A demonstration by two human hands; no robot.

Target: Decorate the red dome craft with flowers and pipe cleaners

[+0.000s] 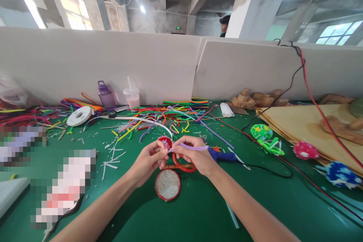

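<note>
In the head view, my left hand (154,155) is closed in a pinch on a small purple piece of pipe cleaner. My right hand (195,155) meets it fingertip to fingertip, closed on a longer purple pipe cleaner (195,146) that arches over its knuckles. Behind my fingertips sits a small red dish (164,140), partly hidden. Below the hands lies a red loop (185,168) like a scissor handle, mostly covered. Nearer me stands a round red-rimmed container of whitish beads (168,184). A blue glue gun (224,155) lies beside my right hand.
Loose pipe cleaners (176,115) spread across the back. A ribbon spool (79,116), purple bottle (106,95) and lidded cup (132,95) stand at back left. Spotted fuzzy pieces (305,150) and cardboard (306,121) lie right. A red cable (314,102) crosses there.
</note>
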